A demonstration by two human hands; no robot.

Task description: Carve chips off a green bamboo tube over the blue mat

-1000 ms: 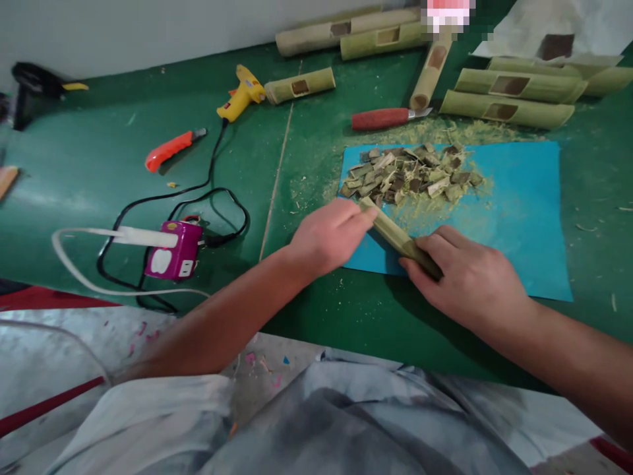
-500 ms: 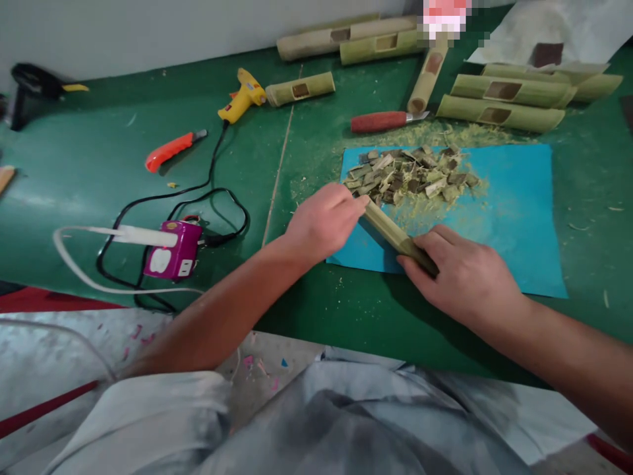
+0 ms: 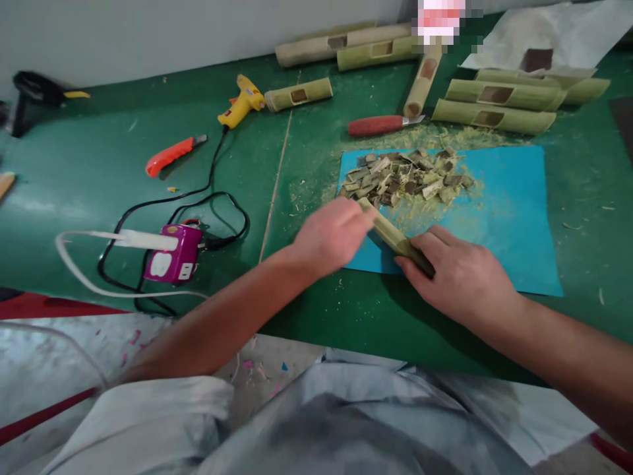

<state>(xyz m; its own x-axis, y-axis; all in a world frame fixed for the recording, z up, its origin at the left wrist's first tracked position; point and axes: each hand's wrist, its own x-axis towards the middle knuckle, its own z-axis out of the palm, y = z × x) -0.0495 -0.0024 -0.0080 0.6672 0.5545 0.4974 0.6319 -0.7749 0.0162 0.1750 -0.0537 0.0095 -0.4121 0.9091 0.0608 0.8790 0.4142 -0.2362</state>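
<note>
A narrow, pale green length of bamboo slants over the near left part of a blue sheet. My right hand is closed round its lower end, thumb on the near side. At its upper end is my left hand, fingers curled and slightly blurred, with the fingertips against the bamboo's side. Whether something small is pinched in those fingers is hidden. Beyond both hands, a heap of bamboo chips and fine shavings covers the sheet's far left part.
A red-handled knife lies behind the sheet, near several notched bamboo tubes. To the left are a yellow glue gun, an orange utility knife and a purple power adapter with looping cables on the green table.
My left hand has moved a little along the bamboo toward my right hand, so the upper end shows past its fingers. My right hand keeps its grip. The view has shifted slightly.
</note>
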